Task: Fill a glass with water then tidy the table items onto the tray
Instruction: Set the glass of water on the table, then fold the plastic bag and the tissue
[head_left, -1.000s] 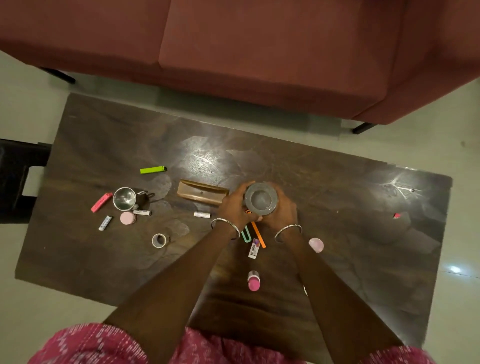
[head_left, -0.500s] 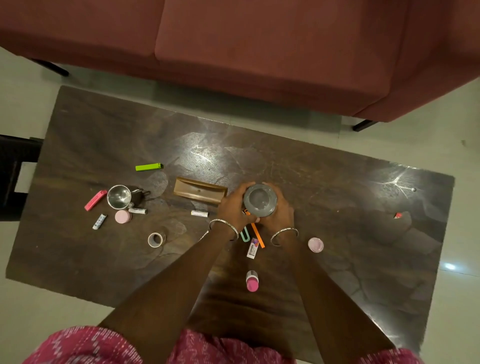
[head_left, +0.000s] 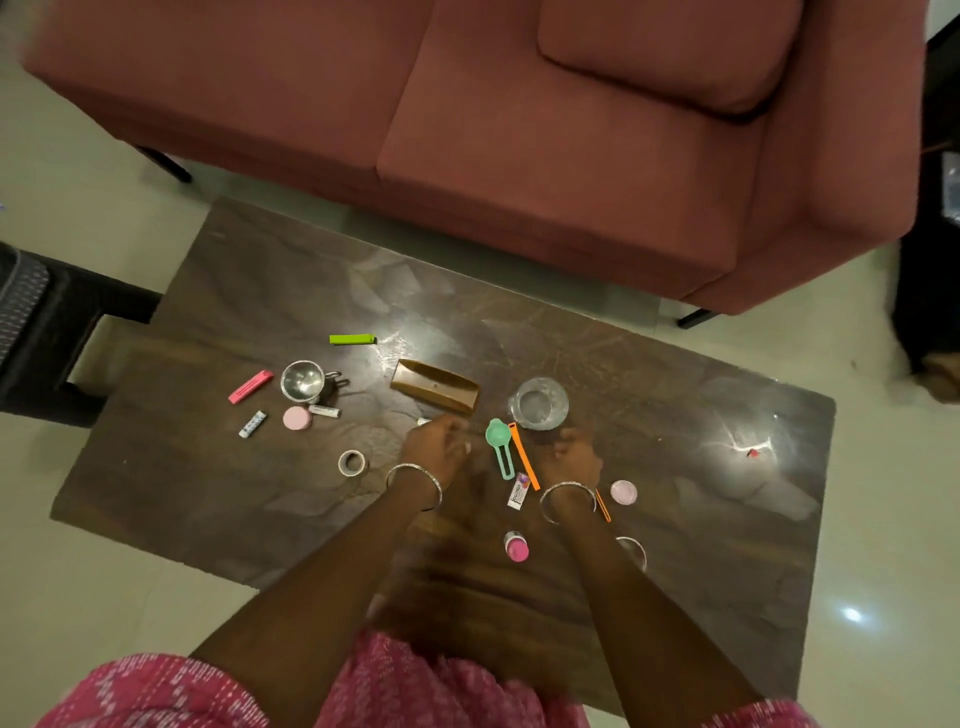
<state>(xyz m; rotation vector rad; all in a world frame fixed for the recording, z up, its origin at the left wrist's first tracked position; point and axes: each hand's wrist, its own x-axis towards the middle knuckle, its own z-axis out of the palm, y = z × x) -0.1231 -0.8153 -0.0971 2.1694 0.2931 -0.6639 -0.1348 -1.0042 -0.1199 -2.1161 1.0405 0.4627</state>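
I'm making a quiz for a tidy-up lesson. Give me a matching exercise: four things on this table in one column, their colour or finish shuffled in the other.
Things:
1. glass
2. tray
3. steel cup
4. measuring spoon

Looks:
a. brown
b. mint green
c. clear
d. shiny metal

Pairs: 1-c, 2-a, 3-d, 4-b

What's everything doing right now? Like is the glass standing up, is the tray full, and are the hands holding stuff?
glass: upright on the table, nobody holding it, water unclear.
tray: on the table, nothing in it.
steel cup: upright, looks empty.
tape roll: lying flat.
left hand: away from the glass, blurred, grip unclear.
right hand: away from the glass, loosely curled, holding nothing.
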